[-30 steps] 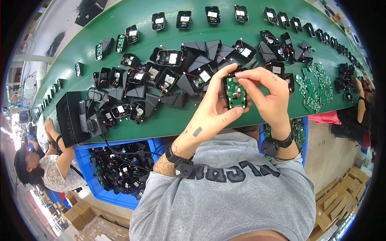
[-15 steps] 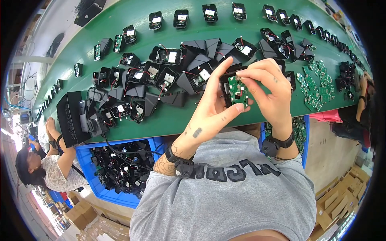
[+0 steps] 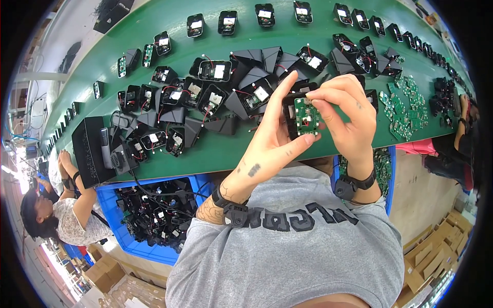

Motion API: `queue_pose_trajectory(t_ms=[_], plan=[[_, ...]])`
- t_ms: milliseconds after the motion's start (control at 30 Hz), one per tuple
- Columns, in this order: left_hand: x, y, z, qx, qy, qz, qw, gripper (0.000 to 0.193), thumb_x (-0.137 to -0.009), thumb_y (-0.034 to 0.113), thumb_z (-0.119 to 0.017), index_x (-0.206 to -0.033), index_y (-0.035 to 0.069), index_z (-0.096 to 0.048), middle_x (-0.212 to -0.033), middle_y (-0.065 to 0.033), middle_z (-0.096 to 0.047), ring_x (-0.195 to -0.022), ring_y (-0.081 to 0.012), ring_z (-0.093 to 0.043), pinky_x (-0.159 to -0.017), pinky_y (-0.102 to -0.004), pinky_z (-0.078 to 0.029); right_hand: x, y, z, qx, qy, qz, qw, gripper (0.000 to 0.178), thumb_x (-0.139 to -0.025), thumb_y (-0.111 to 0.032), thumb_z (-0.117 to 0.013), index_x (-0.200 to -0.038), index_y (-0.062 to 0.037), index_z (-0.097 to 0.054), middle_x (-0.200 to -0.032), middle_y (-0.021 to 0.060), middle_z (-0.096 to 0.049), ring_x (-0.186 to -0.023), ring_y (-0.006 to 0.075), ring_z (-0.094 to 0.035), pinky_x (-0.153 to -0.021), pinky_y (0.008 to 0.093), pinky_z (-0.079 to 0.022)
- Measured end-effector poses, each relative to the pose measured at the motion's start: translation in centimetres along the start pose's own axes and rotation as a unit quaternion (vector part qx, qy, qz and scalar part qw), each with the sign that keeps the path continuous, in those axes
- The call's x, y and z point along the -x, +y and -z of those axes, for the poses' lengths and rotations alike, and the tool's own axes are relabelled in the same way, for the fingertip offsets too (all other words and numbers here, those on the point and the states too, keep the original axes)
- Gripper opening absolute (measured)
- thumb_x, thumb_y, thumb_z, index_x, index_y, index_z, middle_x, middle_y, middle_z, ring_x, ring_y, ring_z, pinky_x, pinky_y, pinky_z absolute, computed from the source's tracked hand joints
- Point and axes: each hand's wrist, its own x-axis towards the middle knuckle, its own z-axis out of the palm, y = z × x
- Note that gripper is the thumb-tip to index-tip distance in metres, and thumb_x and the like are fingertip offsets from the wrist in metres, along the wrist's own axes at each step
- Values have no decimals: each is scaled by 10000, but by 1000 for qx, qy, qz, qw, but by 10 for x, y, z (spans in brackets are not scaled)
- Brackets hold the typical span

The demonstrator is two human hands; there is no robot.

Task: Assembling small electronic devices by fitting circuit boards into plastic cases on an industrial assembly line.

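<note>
In front of my chest, my left hand (image 3: 273,134) is wrapped round a black plastic housing (image 3: 290,123), its thumb against the lower end of a green circuit board (image 3: 306,114). The board lies over the housing's open face, with small white parts and a bit of red wire showing near its middle. Thumb and fingertips of my right hand (image 3: 347,110) pinch the board's upper right corner. The housing's far side is hidden by my fingers and the board.
Open black housings (image 3: 213,100) with wires crowd the green table (image 3: 246,43). Several loose circuit boards (image 3: 405,108) lie to the right. Blue bins (image 3: 115,226) of parts stand below the front edge. A co-worker (image 3: 77,218) sits left; another person's arm (image 3: 463,113) shows at far right.
The circuit board now lies flatter over the housing, and less of the red wire shows. My right hand has shifted slightly right, still pinching the board's corner.
</note>
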Motion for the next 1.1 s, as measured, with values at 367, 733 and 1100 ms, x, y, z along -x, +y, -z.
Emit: queue_pose_trajectory(t_ms=[367, 733, 1100], plan=[[0, -7, 2, -20, -1, -25, 1000, 864, -838, -30, -632, -1504, 101, -96, -1346, -126, -409, -1247, -236, -452, -1009, -450, -451, 4, -4, -2, -41, -5, -62, 997, 128, -741, -28, -713, -867, -36, -694, -823, 64, -652, -756, 216, -585, -670, 306, -459], [3, -1, -4, -6, 5, 4, 1000, 833, -876, -48, -539, -1522, 132, -46, -1290, -102, -428, -1150, -169, -478, -975, -371, -476, 7, 0, -7, 76, 25, 37, 996, 207, -678, -19, -740, -876, -65, -700, -887, 47, -626, -841, 253, -573, -699, 325, -458], [2, -7, 0, -17, 20, 3, 1000, 775, -899, -2, -581, -1516, 180, -149, -1301, -97, -472, -1176, -213, -523, -948, -418, -512, 20, -9, -7, -239, -92, -304, 917, 540, -787, -50, -673, -1292, 37, -503, -1203, 110, -592, -1054, 167, -587, -909, 315, -469]])
